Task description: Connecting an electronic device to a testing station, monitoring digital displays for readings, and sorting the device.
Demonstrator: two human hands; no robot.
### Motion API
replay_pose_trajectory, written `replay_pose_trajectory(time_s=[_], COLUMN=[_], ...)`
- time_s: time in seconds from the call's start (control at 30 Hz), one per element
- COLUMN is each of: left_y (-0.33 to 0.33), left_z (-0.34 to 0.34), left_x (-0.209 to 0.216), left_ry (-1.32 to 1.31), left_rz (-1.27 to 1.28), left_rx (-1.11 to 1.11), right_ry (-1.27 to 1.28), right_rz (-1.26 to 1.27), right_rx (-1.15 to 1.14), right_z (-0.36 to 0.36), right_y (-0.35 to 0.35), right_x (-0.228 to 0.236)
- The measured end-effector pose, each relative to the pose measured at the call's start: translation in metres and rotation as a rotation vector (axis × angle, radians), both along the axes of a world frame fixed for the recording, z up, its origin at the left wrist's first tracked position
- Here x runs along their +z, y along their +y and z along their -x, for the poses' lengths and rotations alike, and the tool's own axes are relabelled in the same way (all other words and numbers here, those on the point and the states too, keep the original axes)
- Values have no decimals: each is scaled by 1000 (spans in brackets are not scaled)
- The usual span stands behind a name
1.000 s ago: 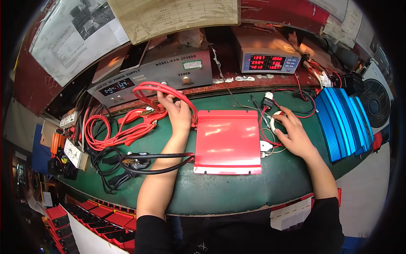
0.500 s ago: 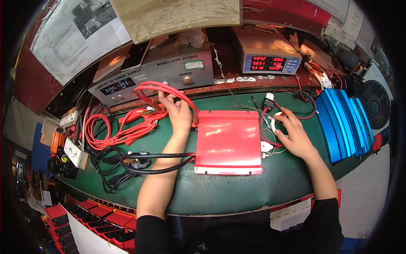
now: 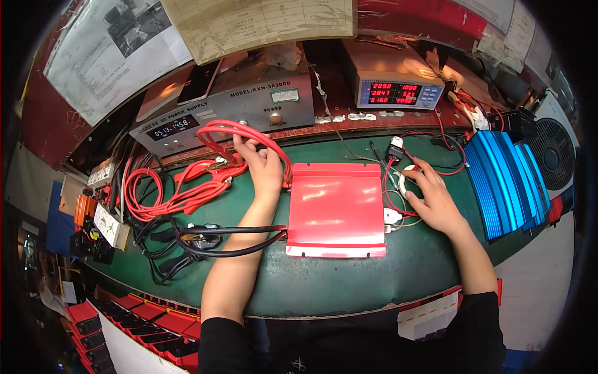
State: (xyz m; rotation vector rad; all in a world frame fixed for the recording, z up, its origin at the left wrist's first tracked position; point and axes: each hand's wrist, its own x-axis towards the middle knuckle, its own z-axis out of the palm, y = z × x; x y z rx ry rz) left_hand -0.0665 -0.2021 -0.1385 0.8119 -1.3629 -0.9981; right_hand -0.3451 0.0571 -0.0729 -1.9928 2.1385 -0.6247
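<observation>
A red metal box lies on the green bench mat, with thick red cables and black cables leaving its left side. My left hand reaches up to the front of a grey DC power supply, fingers curled. The red cable loop partly covers its fingertips, so what they pinch is hidden. To the right of the box, my right hand rests on the mat. Its thumb and fingers curve around a white ring-like piece beside thin wires.
Red clamps and black clamps lie left of the box. A lit meter stands at the back right. Blue finned cases and a fan stand at the right. Several red cases sit below the bench's left edge.
The lit readings on the power supply and the meter have changed. Both hands, the red box and the cables stay where they were.
</observation>
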Motion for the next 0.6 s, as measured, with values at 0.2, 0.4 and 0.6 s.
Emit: replay_pose_trajectory(time_s=[0.2,0.4,0.6], left_y=[2,0,1], left_z=[0,-1,-3], left_x=[2,-1,1], left_ry=[-9,-19,-23], left_rz=[-6,7,11], left_rx=[7,13,8], right_ry=[2,13,18], right_rz=[10,11,18], right_rx=[3,5,-2], right_z=[0,0,-1], right_y=[0,0,0], right_x=[-1,0,0])
